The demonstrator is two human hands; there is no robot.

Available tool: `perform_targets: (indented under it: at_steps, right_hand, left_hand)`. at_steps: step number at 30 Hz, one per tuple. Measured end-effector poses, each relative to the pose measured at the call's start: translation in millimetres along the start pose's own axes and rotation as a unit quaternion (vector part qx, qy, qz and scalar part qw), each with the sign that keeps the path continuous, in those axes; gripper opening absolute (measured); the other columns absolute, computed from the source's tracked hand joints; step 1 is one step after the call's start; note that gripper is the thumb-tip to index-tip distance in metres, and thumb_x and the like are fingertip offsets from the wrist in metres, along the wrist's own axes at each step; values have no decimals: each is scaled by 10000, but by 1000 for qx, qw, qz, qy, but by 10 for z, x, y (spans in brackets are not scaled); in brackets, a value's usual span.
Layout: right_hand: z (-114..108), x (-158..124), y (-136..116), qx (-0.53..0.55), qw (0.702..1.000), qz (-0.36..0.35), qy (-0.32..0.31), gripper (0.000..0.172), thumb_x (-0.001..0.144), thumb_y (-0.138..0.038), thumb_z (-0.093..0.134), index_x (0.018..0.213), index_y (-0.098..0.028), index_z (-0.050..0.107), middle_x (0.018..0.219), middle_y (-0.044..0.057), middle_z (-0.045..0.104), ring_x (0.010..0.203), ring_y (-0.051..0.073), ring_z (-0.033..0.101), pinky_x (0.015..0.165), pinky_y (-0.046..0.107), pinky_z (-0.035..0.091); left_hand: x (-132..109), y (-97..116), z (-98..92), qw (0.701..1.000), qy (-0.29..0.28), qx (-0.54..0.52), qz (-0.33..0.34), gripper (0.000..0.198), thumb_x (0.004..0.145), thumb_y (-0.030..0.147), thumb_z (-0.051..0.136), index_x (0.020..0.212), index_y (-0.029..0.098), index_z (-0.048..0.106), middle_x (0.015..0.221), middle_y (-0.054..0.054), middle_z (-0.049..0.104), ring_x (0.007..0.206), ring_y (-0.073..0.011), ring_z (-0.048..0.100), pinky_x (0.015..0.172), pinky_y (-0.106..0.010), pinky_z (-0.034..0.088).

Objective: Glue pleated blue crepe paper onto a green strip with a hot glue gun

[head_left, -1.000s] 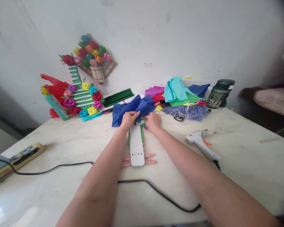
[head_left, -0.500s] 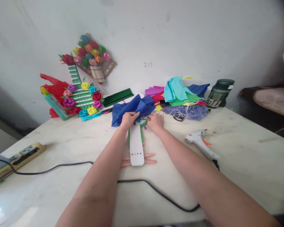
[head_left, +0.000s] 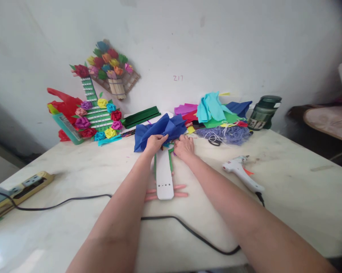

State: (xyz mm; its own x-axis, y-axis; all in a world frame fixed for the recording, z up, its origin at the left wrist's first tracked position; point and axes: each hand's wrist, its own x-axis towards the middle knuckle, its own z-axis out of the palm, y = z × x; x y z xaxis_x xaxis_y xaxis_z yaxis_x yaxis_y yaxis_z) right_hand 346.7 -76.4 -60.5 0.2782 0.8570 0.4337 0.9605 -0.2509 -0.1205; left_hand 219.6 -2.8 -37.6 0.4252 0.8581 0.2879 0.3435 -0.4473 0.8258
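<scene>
A white guitar-shaped cutout [head_left: 164, 174] lies on the table with its narrow neck toward me, green strip edging [head_left: 171, 161] along its sides and pink sticks [head_left: 181, 195] jutting out near its end. My left hand [head_left: 156, 144] pinches crumpled blue paper [head_left: 151, 131] that covers the cutout's far part. Close beside it on the right, my right hand [head_left: 184, 146] is closed, its fingertips at the upper end of the green edging. What those fingertips hold is too small and partly hidden to make out.
A white glue gun [head_left: 243, 172] lies at right, its black cord [head_left: 188, 229] crossing the table in front. Scissors [head_left: 214, 141], purple shreds [head_left: 230, 135] and coloured papers [head_left: 211, 108] lie behind. A flowered guitar [head_left: 98, 117], glue bottle [head_left: 67, 129], power strip [head_left: 31, 185] and dark bottle [head_left: 264, 113] stand around.
My right hand has shifted slightly left and toward me, closer to my left hand and over the bend of the green strip. My left hand and the blue paper stay put.
</scene>
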Motion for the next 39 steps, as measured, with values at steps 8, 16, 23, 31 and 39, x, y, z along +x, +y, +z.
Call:
perform_targets:
  at_steps: [8,16,23,31,39]
  right_hand:
    - [-90,10,131,50,997,47,17,301,780,-238,462,979,-278,685,989,46,611,951,210,472,820,353,270]
    - [-95,25,100,54,998,16,-9,237,820,-288,475,854,-283,709,973,21,638,926,199,474,782,337,264]
    - [-63,130,76,24,999,-13,-21,261,855,-286,444,871,-285,705,947,32,656,921,201,469,785,337,253]
    - [-181,213,160,9,995,-63,-72,230,825,-377,506,888,-289,710,881,16,689,912,193,507,794,319,264]
    - [-209,245,126,-40,991,-111,-60,226,820,-276,495,823,-254,720,813,51,686,867,197,530,811,330,259]
  left_hand:
    - [-13,25,-10,1000,-4,-5,-16,457,654,590,563,506,158,538,386,35,418,397,-71,336,414,-220,226]
    - [-30,44,-17,999,-13,-43,-28,479,632,603,581,481,157,493,384,47,384,373,-54,278,394,-221,185]
    - [-40,65,-26,999,-13,-34,-34,464,644,589,580,494,154,516,383,42,388,384,-59,286,395,-227,177]
    - [-41,67,-33,998,-17,-40,-35,441,653,573,577,532,149,558,384,56,340,389,-55,249,402,-229,170]
    - [-53,92,-42,999,-16,-40,-27,429,645,558,591,529,145,578,411,55,340,413,-53,250,413,-227,180]
